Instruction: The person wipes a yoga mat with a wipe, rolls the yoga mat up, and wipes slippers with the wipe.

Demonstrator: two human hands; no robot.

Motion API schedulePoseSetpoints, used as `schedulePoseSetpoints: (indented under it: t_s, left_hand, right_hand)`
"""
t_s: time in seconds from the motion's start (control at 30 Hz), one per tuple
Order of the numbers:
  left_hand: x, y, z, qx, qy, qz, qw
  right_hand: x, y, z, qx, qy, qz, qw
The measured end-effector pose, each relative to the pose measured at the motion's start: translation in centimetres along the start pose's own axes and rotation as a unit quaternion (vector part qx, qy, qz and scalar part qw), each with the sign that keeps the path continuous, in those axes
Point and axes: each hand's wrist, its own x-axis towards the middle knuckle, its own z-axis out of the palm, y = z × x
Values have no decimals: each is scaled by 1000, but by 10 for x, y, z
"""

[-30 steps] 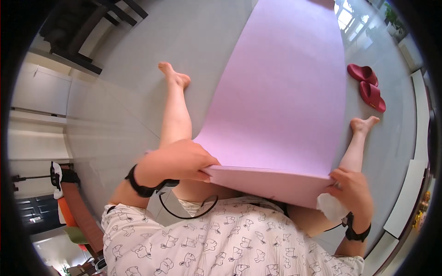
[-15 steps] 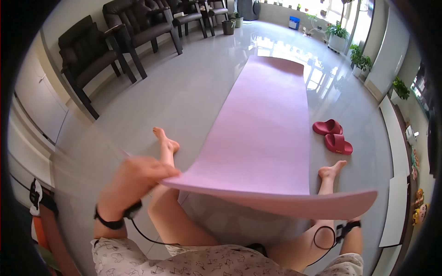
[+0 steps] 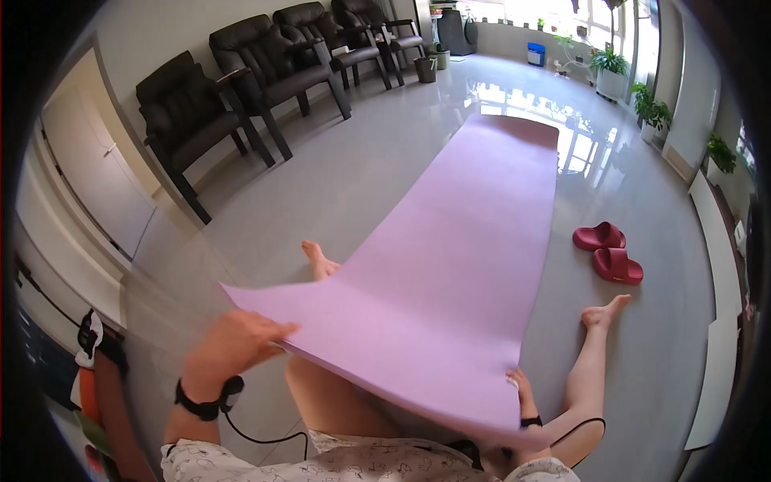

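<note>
A long pink exercise mat (image 3: pixel 458 241) stretches away from me over the floor, its near end lifted above my legs. My left hand (image 3: pixel 241 341) is closed on the mat's near edge at the left, thumb over the top, and the left corner sticks up past it. At the right long side, my right hand (image 3: pixel 520 388) grips the mat's edge, mostly hidden behind it with only some fingers showing. The near right corner hangs bent down by my lap. Black straps with a cable circle my wrists.
Two red slippers (image 3: pixel 614 253) lie right of the mat, near my bare right foot (image 3: pixel 608 312). Dark armchairs (image 3: pixel 265 72) line the left wall. Potted plants (image 3: pixel 610 72) stand at the back right, and a white low cabinet (image 3: pixel 711 241) runs along the right.
The mat's near end has swung left and tilted, its right corner dropping toward my lap. My right hand has moved inward and up the right edge. The camera view has shifted left.
</note>
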Motion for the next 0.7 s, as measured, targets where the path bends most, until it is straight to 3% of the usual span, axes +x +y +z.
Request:
schedulePoseSetpoints:
  t_s: [0.1,0.17,0.23,0.3,0.5,0.57,0.6,0.7]
  left_hand:
    - [6,0,62,-105,-113,41,987]
    - [25,12,116,-58,-127,136,981]
    - [48,26,173,-75,-88,179,977]
    - [71,39,221,-65,-113,171,976]
    - [153,51,331,-8,-50,30,998]
    - [178,48,349,15,-187,-141,972]
    - [183,48,352,8,-192,-133,972]
    - [189,39,353,-118,-286,-149,939]
  right_hand:
    - [60,-18,13,202,89,22,975]
    - [87,-91,29,258,85,-22,962]
    - [123,-132,38,230,122,-95,961]
    - [177,-127,21,201,148,-117,961]
    - [254,-157,-8,149,280,-187,930]
    - [244,-158,-31,-182,327,-67,925]
    - [233,-156,-45,-189,332,-60,922]
    - [188,-163,-99,-40,212,-47,975]
